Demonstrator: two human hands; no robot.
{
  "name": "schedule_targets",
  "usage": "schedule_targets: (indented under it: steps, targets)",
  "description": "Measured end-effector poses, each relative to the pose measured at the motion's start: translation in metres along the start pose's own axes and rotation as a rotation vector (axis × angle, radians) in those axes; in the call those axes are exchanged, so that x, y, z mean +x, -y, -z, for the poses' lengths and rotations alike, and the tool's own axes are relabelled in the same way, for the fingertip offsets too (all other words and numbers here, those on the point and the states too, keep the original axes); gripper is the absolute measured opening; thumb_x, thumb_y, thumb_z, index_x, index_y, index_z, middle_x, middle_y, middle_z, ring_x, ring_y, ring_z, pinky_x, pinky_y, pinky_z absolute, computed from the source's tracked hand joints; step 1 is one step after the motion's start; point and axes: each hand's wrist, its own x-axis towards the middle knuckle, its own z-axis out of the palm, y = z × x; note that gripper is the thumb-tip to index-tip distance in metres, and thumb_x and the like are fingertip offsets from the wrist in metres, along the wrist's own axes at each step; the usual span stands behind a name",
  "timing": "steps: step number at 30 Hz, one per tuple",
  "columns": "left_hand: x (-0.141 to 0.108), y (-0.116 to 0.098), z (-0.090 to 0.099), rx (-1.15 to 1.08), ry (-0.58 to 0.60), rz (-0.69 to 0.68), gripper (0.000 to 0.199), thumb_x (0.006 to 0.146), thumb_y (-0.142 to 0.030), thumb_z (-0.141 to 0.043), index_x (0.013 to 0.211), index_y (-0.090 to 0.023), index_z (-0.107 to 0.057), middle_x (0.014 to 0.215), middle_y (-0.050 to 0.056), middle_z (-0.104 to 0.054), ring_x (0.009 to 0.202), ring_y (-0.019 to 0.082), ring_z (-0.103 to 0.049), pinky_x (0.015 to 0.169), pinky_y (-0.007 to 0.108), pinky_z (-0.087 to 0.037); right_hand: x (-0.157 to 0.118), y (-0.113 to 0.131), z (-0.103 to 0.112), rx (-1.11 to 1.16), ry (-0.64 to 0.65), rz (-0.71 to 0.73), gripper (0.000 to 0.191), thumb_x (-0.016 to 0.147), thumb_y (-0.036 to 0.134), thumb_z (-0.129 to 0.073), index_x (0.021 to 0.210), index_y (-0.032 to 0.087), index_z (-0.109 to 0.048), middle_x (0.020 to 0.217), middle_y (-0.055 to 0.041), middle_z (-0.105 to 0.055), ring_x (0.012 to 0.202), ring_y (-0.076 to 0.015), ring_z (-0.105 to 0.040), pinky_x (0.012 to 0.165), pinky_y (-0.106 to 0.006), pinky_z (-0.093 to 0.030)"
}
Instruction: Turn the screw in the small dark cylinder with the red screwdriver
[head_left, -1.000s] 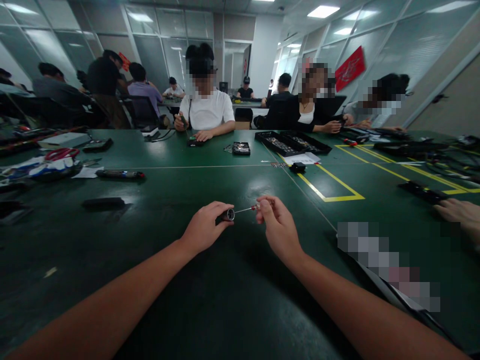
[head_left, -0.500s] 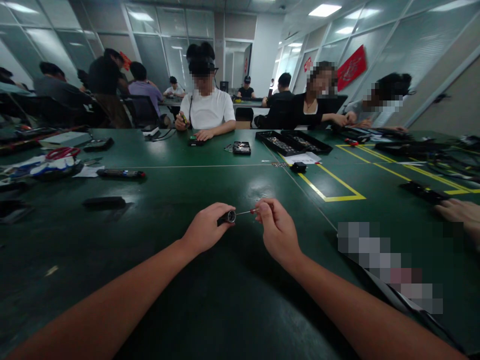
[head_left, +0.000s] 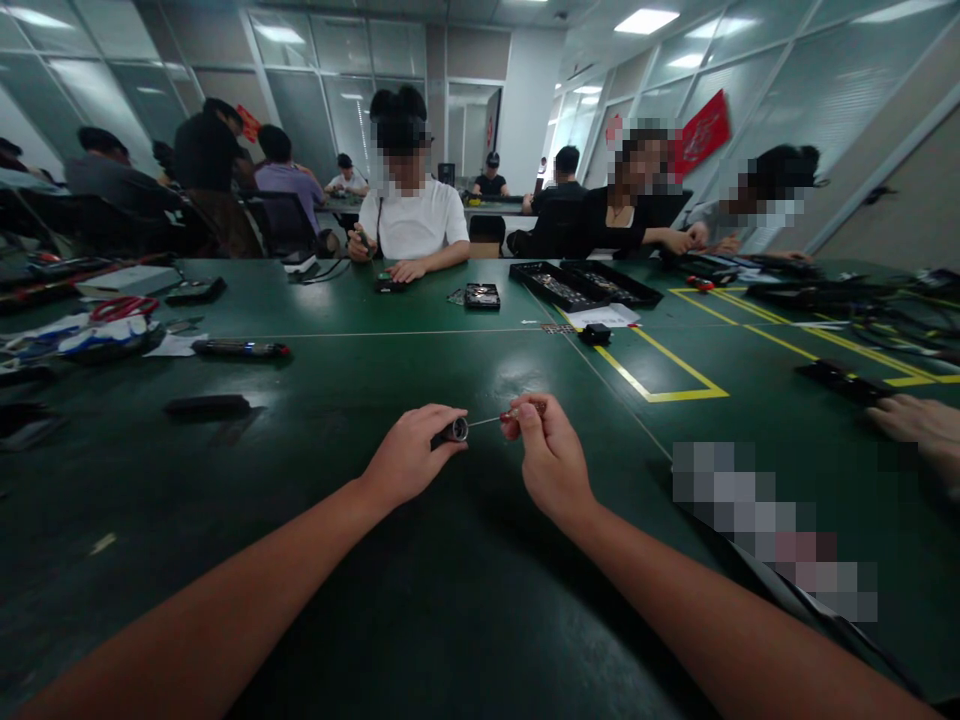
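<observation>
My left hand (head_left: 411, 455) grips a short dark cylinder (head_left: 456, 430) with a silvery round rim, its open end facing right and toward me. Fingers and thumb wrap it from the left, hiding most of its body. In my right hand (head_left: 553, 455) is a small screwdriver (head_left: 487, 421), pinched between thumb and fingers, its reddish handle mostly covered. The thin metal shaft points left, and its tip is at the cylinder's rim; whether it touches cannot be made out. Both hands are above the green table (head_left: 315, 610).
Left lie a black-and-blue pen-like tool (head_left: 241, 349), a dark bar (head_left: 208, 405) and a red cable coil (head_left: 124, 308). Ahead are parts trays (head_left: 559, 287) and a small black block (head_left: 595, 334). A co-worker's hand (head_left: 911, 425) reaches in at right. Another person (head_left: 411, 225) sits opposite.
Both hands keep their holds and barely move. The cylinder and screwdriver shift slightly left and up; the right hand's grip on the handle is slightly turned.
</observation>
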Motion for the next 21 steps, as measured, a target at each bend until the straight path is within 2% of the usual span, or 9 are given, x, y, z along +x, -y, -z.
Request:
schedule_targets:
  steps: [2,5,7,9,15,21]
  targets:
    - [0.001,-0.001,0.001,0.026,0.0,-0.025,0.036,0.09,-0.021,-0.07,0.126,-0.021,-0.065,0.122,0.007,-0.069,0.114,0.023,-0.064,0.102,0.044,-0.05,0.004,-0.005,-0.001,0.073,-0.037,-0.067,0.026,0.099,0.048,-0.051,0.096,0.024,-0.06,0.079,-0.0005,-0.066,0.073,-0.0181,-0.063,0.073,-0.036,-0.051]
    - [0.003,0.0,0.004,0.039,-0.022,-0.045,0.04,0.091,-0.021,-0.069,0.13,-0.022,-0.063,0.125,0.007,-0.068,0.116,0.023,-0.062,0.103,0.043,-0.049,0.015,-0.016,0.002,0.376,-0.049,-0.355,0.029,0.091,0.052,-0.059,0.084,0.024,-0.059,0.067,0.0023,-0.059,0.06,-0.0166,-0.057,0.07,-0.039,-0.055]
    - [0.005,0.004,0.005,0.029,-0.014,-0.004,0.041,0.09,-0.018,-0.069,0.131,-0.02,-0.063,0.126,0.007,-0.067,0.117,0.022,-0.062,0.104,0.043,-0.049,0.021,-0.022,0.006,0.503,-0.045,-0.497,0.03,0.087,0.05,-0.064,0.075,0.024,-0.056,0.061,0.0038,-0.053,0.055,-0.0151,-0.052,0.07,-0.039,-0.057]
    - [0.007,0.008,0.006,0.023,0.014,0.048,0.04,0.09,-0.016,-0.069,0.129,-0.018,-0.064,0.125,0.007,-0.067,0.115,0.022,-0.063,0.104,0.042,-0.05,0.025,-0.025,0.008,0.532,-0.084,-0.51,0.029,0.085,0.047,-0.068,0.074,0.023,-0.056,0.062,0.0035,-0.054,0.056,-0.0145,-0.052,0.069,-0.038,-0.057]
    - [0.006,0.012,0.007,0.058,0.013,0.08,0.039,0.09,-0.016,-0.068,0.129,-0.018,-0.064,0.124,0.008,-0.066,0.114,0.023,-0.063,0.104,0.045,-0.05,0.022,-0.026,0.006,0.434,-0.126,-0.374,0.027,0.082,0.049,-0.071,0.08,0.023,-0.061,0.07,0.0024,-0.059,0.062,-0.0141,-0.056,0.067,-0.034,-0.057]
    - [0.006,0.005,0.011,0.065,0.013,0.096,0.033,0.092,-0.02,-0.065,0.125,-0.016,-0.063,0.119,0.009,-0.063,0.104,0.021,-0.063,0.093,0.038,-0.055,0.026,-0.026,0.009,0.386,-0.183,-0.348,0.029,0.082,0.052,-0.068,0.084,0.024,-0.06,0.072,0.0022,-0.061,0.061,-0.0146,-0.058,0.063,-0.033,-0.056]
